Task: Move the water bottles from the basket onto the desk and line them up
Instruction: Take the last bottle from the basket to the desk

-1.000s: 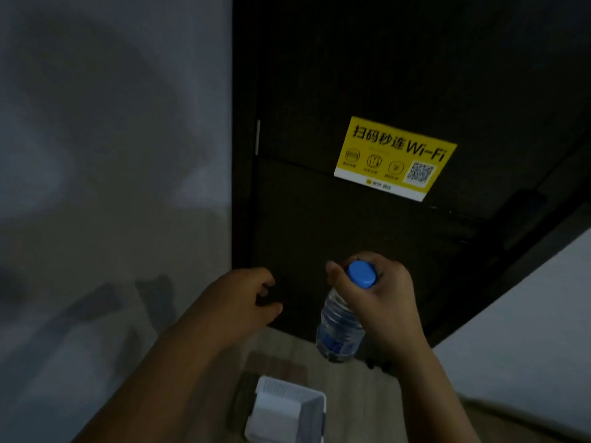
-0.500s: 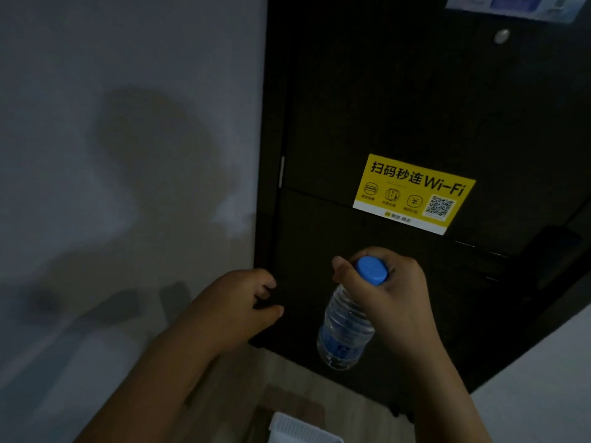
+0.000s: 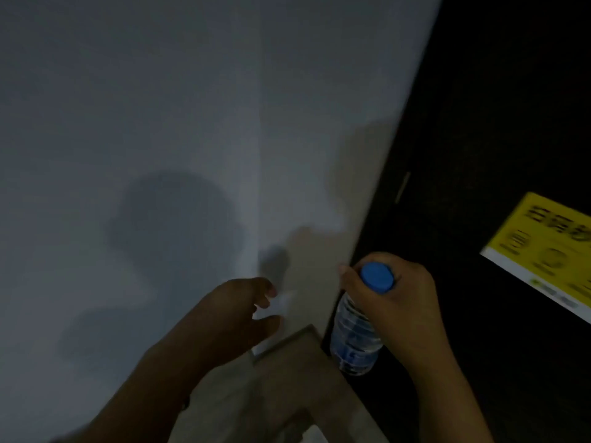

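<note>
My right hand (image 3: 396, 302) grips a clear water bottle (image 3: 355, 340) by its neck, just under the blue cap (image 3: 377, 278). The bottle hangs upright in the air over the floor, in front of the edge of a dark door. To its left my left hand (image 3: 236, 314) is held out with fingers loosely apart and nothing in it. Neither the basket nor the desk is in view. The picture is dim and blurred by motion.
A pale wall (image 3: 160, 123) with a corner fills the left and centre. A dark door (image 3: 495, 123) with a yellow Wi-Fi sticker (image 3: 550, 251) stands at the right. Below lies wood-look floor (image 3: 287, 378).
The view has swung left, so the door and sticker slid to the right and the wall fills the frame. The white basket at the bottom has left the view. My left fingers have loosened.
</note>
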